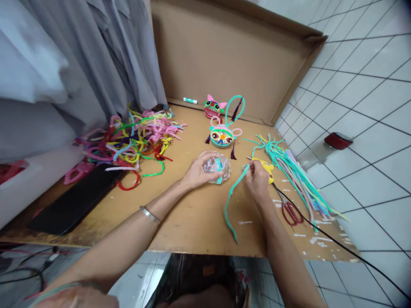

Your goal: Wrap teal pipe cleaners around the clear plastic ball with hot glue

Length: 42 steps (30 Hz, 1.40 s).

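Observation:
My left hand [201, 172] is closed around the side of a clear plastic bottle piece [226, 167], which has a turquoise strip across it. A turquoise pipe cleaner [228, 205] is pinched at its upper end in my right hand [257, 177]; its loose length curves down over the table toward the front edge. Just beyond my right fingers lies a yellow glue gun [267, 167], partly covered by the hand. Red-handled scissors [291, 212] rest to the right of my right wrist.
A tangle of coloured pipe cleaners [141, 137] and a black tray-like slab [80, 199] lie left. Decorated animal-face crafts [222, 137] stand at the back by cardboard [224, 55]. Straight pipe cleaners [292, 175] and a black cord [334, 239] lie right, near the tiled wall [362, 162].

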### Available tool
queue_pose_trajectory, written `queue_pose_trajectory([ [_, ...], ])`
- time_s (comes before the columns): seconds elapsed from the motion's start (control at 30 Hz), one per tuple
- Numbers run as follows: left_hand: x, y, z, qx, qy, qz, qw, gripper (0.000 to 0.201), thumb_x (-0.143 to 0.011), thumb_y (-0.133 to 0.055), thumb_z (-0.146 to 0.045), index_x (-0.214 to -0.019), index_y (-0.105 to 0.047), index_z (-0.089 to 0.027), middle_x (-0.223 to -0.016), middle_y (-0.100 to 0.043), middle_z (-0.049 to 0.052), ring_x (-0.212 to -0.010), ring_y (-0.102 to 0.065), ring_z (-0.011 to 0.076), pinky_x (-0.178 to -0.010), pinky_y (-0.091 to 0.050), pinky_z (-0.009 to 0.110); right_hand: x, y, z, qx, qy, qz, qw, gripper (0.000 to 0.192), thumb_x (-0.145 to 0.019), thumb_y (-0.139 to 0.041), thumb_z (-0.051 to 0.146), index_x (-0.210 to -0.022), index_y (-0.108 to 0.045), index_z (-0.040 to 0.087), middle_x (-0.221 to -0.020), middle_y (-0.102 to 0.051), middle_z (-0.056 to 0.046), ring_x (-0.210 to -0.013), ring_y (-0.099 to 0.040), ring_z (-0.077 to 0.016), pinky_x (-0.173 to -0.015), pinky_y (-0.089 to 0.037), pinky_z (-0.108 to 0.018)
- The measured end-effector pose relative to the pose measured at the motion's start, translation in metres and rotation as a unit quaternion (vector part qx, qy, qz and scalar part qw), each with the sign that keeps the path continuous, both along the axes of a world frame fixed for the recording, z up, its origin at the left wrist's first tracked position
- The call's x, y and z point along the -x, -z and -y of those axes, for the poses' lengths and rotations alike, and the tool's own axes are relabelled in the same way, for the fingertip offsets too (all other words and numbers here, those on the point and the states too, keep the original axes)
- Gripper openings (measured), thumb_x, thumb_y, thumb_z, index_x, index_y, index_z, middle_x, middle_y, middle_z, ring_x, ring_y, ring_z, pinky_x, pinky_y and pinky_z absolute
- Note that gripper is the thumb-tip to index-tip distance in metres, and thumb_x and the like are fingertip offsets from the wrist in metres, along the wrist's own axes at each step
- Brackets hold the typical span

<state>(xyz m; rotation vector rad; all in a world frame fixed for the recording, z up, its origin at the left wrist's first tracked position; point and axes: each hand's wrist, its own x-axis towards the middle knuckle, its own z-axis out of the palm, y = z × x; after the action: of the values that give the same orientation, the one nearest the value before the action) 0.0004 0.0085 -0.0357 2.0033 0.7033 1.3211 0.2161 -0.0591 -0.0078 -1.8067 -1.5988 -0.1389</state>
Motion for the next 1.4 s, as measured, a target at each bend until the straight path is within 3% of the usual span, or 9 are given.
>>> queue_pose_trajectory([
  [0.17, 0.001, 0.000, 0.000, 0.009, 0.000, 0.001, 1.000, 0.049, -0.070, -0.079, -0.041, -0.112, -0.066, -0.019, -0.125, -0.063, 0.013, -0.119, -0.061, 0.0268, -0.104, -0.048, 0.043, 0.015, 0.005, 0.007, -0.115, -0.115, -0.229, 0.960, 0.016, -0.085, -0.058, 0.037, -0.091, -0.055, 0.022, -0.082, -0.068, -0.003, -0.074, -0.069, -0.0172, -0.077, -0.058, -0.036],
  [0.37, 0.001, 0.000, 0.000, 0.002, 0.000, -0.007, 1.000, 0.050, -0.071, -0.079, -0.043, -0.113, -0.065, -0.018, -0.126, -0.063, 0.013, -0.119, -0.061, 0.0269, -0.104, -0.047, 0.045, 0.032, 0.000, 0.017, -0.190, -0.190, -0.270, 0.925, 0.015, -0.086, -0.065, 0.036, -0.088, -0.062, 0.021, -0.102, -0.070, -0.008, -0.093, -0.071, -0.0187, -0.079, -0.060, -0.035],
  [0.53, 0.003, -0.004, 0.002, -0.016, 0.000, -0.019, 1.000, 0.049, -0.074, -0.076, -0.044, -0.114, -0.065, -0.018, -0.125, -0.064, 0.013, -0.119, -0.061, 0.0264, -0.103, -0.048, 0.042, 0.047, -0.003, 0.020, -0.184, -0.260, -0.404, 0.858, 0.018, -0.085, -0.071, 0.034, -0.083, -0.058, 0.021, -0.094, -0.074, -0.005, -0.072, -0.073, -0.0147, -0.065, -0.062, -0.029],
  [0.67, 0.003, -0.003, 0.001, -0.031, 0.000, -0.009, 0.999, 0.047, -0.074, -0.076, -0.044, -0.113, -0.066, -0.018, -0.123, -0.065, 0.013, -0.116, -0.063, 0.0264, -0.103, -0.048, 0.044, 0.053, -0.005, 0.019, -0.186, -0.265, -0.451, 0.831, 0.025, -0.080, -0.077, 0.035, -0.082, -0.056, 0.022, -0.092, -0.075, -0.003, -0.073, -0.074, -0.0148, -0.070, -0.063, -0.030],
  [0.83, 0.003, -0.001, 0.000, -0.037, 0.000, -0.012, 0.999, 0.047, -0.074, -0.077, -0.044, -0.112, -0.065, -0.019, -0.123, -0.065, 0.013, -0.117, -0.063, 0.0264, -0.103, -0.048, 0.044, 0.054, -0.006, 0.021, -0.185, -0.239, -0.398, 0.866, 0.015, -0.086, -0.071, 0.035, -0.088, -0.064, 0.022, -0.094, -0.074, -0.003, -0.080, -0.073, -0.0154, -0.074, -0.061, -0.030],
  [1.0, 0.002, 0.000, 0.000, -0.041, 0.000, -0.016, 0.999, 0.047, -0.075, -0.077, -0.043, -0.114, -0.065, -0.019, -0.127, -0.063, 0.015, -0.122, -0.060, 0.0274, -0.105, -0.047, 0.046, 0.049, -0.004, 0.018, -0.252, -0.195, -0.234, 0.918, 0.012, -0.090, -0.066, 0.030, -0.086, -0.074, 0.023, -0.088, -0.074, -0.003, -0.084, -0.071, -0.0169, -0.077, -0.059, -0.033],
  [1.13, 0.001, 0.001, 0.000, -0.036, 0.002, -0.016, 0.999, 0.047, -0.074, -0.078, -0.042, -0.114, -0.066, -0.019, -0.130, -0.061, 0.015, -0.126, -0.057, 0.0285, -0.106, -0.046, 0.048, 0.049, 0.000, 0.019, -0.282, -0.185, -0.168, 0.926, 0.010, -0.089, -0.065, 0.021, -0.092, -0.074, 0.024, -0.081, -0.074, -0.001, -0.075, -0.071, -0.0157, -0.070, -0.059, -0.031],
  [1.4, 0.001, -0.001, 0.002, -0.052, 0.001, -0.019, 0.998, 0.045, -0.076, -0.076, -0.041, -0.115, -0.065, -0.020, -0.127, -0.063, 0.013, -0.121, -0.060, 0.0265, -0.105, -0.048, 0.047, 0.055, 0.007, 0.020, -0.337, -0.186, -0.031, 0.922, 0.013, -0.085, -0.064, 0.009, -0.090, -0.066, 0.021, -0.092, -0.077, -0.005, -0.084, -0.075, -0.0164, -0.075, -0.061, -0.029],
])
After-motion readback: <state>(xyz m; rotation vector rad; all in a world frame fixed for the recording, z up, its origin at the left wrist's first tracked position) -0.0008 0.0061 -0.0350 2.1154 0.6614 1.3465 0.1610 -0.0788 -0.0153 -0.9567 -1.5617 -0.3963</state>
